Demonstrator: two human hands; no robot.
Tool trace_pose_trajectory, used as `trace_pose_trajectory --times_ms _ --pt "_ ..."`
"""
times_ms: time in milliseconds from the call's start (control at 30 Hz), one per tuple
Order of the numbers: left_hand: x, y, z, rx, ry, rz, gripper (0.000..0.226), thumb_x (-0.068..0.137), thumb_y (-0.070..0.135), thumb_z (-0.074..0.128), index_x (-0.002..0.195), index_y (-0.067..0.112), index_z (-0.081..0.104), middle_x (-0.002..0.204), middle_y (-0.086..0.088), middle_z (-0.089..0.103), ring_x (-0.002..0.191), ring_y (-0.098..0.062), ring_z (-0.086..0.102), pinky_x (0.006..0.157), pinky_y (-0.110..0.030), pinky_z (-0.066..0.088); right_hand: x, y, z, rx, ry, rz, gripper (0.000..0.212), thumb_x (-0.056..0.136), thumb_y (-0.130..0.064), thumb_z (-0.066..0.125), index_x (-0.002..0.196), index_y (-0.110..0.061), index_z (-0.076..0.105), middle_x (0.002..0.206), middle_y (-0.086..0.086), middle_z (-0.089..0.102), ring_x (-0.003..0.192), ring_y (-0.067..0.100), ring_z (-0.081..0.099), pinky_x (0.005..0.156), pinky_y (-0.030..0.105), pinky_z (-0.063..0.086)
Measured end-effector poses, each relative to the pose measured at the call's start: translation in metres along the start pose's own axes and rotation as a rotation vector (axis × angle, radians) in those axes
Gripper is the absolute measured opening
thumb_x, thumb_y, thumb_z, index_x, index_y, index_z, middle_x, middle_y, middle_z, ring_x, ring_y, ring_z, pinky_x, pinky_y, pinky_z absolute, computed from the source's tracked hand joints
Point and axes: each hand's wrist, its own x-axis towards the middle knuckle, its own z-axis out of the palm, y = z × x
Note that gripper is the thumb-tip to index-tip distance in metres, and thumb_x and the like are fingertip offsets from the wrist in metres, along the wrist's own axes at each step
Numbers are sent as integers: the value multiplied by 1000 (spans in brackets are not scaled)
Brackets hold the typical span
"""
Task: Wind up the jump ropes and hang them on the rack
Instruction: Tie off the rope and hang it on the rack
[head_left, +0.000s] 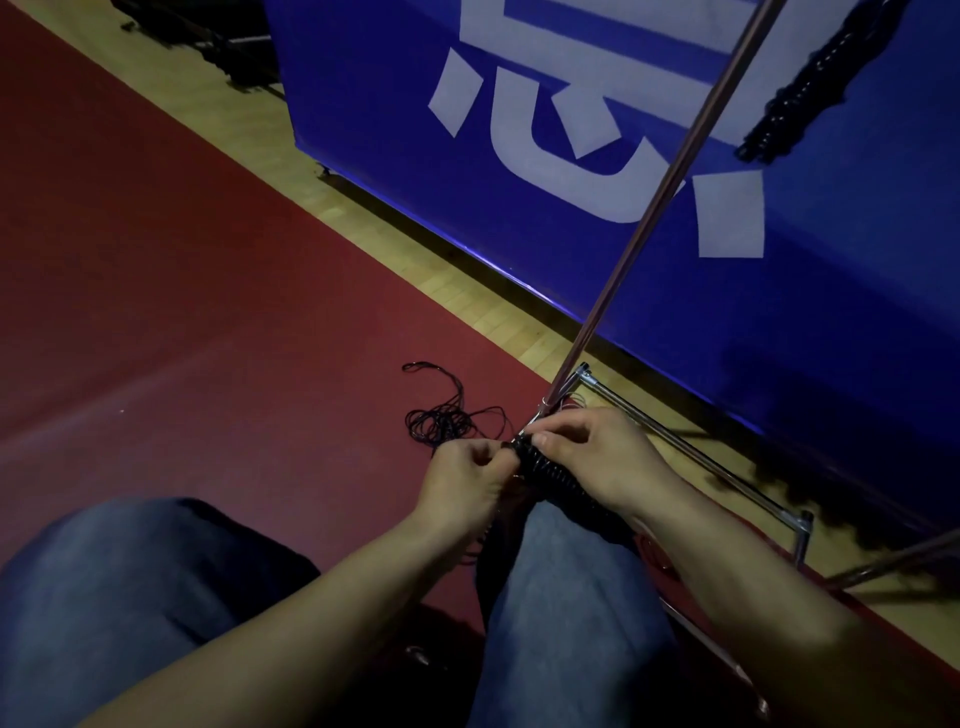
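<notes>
Down near the knees, the right hand (597, 457) grips a black wound jump rope (550, 475), its lower end hidden under the wrist, while the left hand (470, 470) pinches the cord at the bundle's tip. Beyond, loose cord (447, 421) tangles on the red floor (182, 312) beside the rack (691, 447), whose pole runs out of view past a blue banner (571, 156); a dark bundle (810, 88) hanging upper right is hard to make out.

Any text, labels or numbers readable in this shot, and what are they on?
"息", or a character like it: large white strokes on the blue panel behind the rack pole. The top is cut off by the frame, so the reading is uncertain.
No other text shows: none on the wound rope, the rack or the floor.
</notes>
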Motion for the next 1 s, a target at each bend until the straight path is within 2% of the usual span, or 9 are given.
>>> trace_pose_trajectory --times_ms 167,267,400,500,533,600,767,867,1000 --pt "-2 3 1 -19 -17 8 34 87 30 61 55 20 60 59 -2 55 62 -21 49 64 -39 44 5 -6 4 12 52 -1 9 92 -24 66 89 -26 75 85 -11 70 82 6 66 83 37 57" --pt "-3 7 0 -124 -40 -60 42 94 16 57 53 20 56 62 -4 56 66 -21 54 71 -40 50 8 -4 5 14 24 20 12 94 -26 63 92 -30 74 90 -12 70 88 7 66 87 39 56" --pt "1 9 0 -271 -61 -185 32 97 12 60 65 6 63 65 -9 60 61 -15 60 76 -34 59 14 -1 -7 -49 -169 46 16 94 -24 62 100 -32 75 94 -11 74 89 6 69 88 35 57" --pt "5 12 -1 -294 -87 -192 33 96 12 61 64 7 68 66 -11 63 63 -20 60 74 -35 59 23 -12 -28 -118 -314 -17 22 96 -16 59 106 -29 75 90 -13 74 83 0 69 74 17 54" --pt "7 13 -2 -290 -96 -185 30 95 12 61 69 4 71 70 -13 65 65 -22 61 71 -34 59 25 -15 -33 -163 -360 -54 25 96 -13 58 110 -27 73 92 -15 73 84 -3 68 72 12 51" --pt "9 17 -6 -291 -106 -180 25 95 15 63 89 -9 70 78 -17 68 65 -24 63 65 -33 57 30 -20 -35 -264 -402 -150 28 96 -13 58 118 -25 69 103 -15 71 92 -5 66 80 12 52" --pt "15 24 -17 -307 -120 -183 28 94 11 63 100 -16 64 100 -29 68 77 -25 69 62 -25 60 39 -17 -32 -589 -277 -510 28 95 -22 61 122 -23 68 115 -7 71 106 3 64 95 22 49" --pt "17 30 -23 -307 -160 -131 30 89 13 65 103 -14 66 106 -30 69 82 -23 68 77 -30 60 39 -11 -28 -626 -133 -766 25 96 -21 58 116 -15 71 105 0 74 94 13 69 84 20 49" --pt "13 33 -21 -291 -208 -90 38 73 29 70 96 -1 74 104 -23 72 87 -22 67 93 -36 55 34 -3 -21 -529 23 -843 32 96 -29 48 107 -10 72 94 3 73 83 14 69 75 22 55"
